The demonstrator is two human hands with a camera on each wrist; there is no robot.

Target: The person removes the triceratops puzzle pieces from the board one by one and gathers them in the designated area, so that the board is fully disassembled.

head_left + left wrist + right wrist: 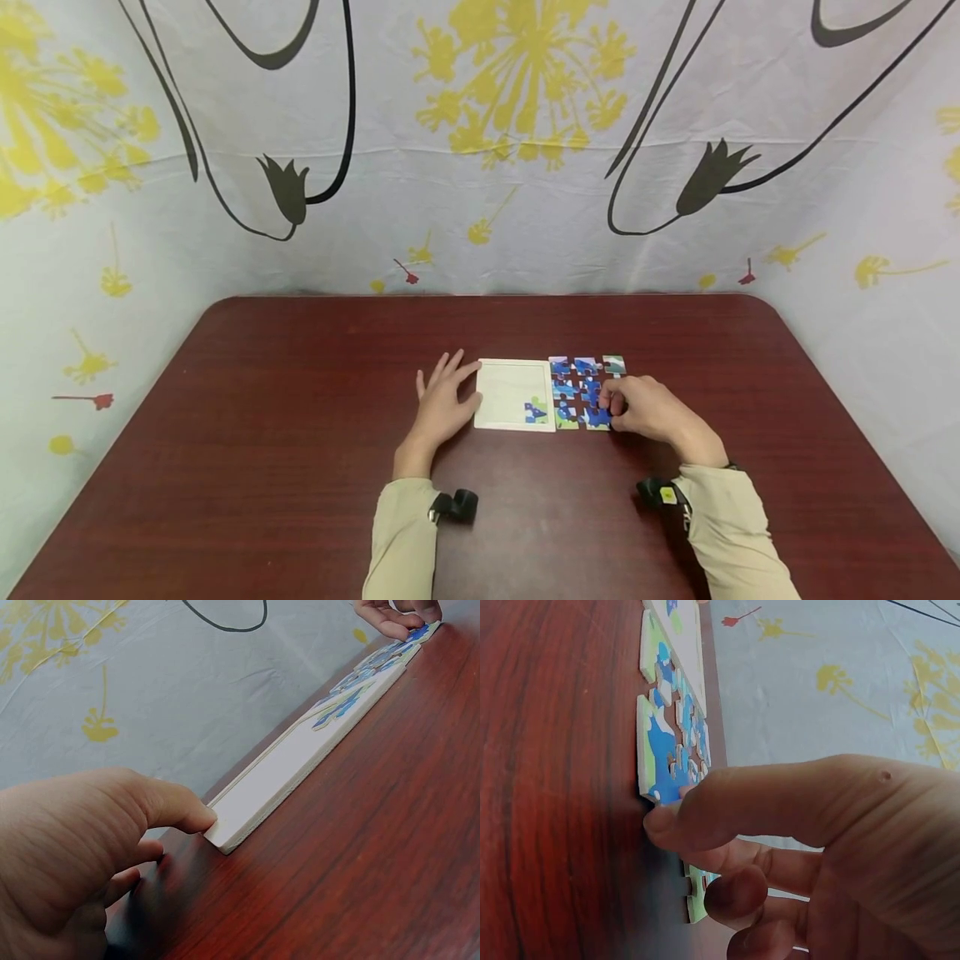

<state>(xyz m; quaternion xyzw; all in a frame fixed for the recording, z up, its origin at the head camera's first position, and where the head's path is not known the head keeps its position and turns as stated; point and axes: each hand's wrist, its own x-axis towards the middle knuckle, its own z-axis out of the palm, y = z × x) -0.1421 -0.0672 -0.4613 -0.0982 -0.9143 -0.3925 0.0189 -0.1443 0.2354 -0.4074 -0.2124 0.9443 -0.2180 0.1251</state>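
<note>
A square, pale puzzle board point(506, 392) with a raised rim lies on the table. A joined patch of blue and green puzzle pieces point(536, 411) sits in its near right corner. My left hand point(442, 408) is at the board's left side, fingers spread; in the left wrist view the thumb point(199, 815) presses on its edge. Against the board's right side lie several loose puzzle pieces point(566, 389) in rough columns. My right hand point(648, 408) pinches the edge of a blue and green puzzle piece point(660, 754) between thumb and forefinger, its other fingers curled. The hand partly covers the rightmost pieces.
The dark red wooden table point(300, 433) extends around the board on every side. Behind it hangs a white cloth point(480, 192) printed with yellow and grey flowers. Each wrist wears a small black camera point(463, 506) on a strap, just above the tabletop.
</note>
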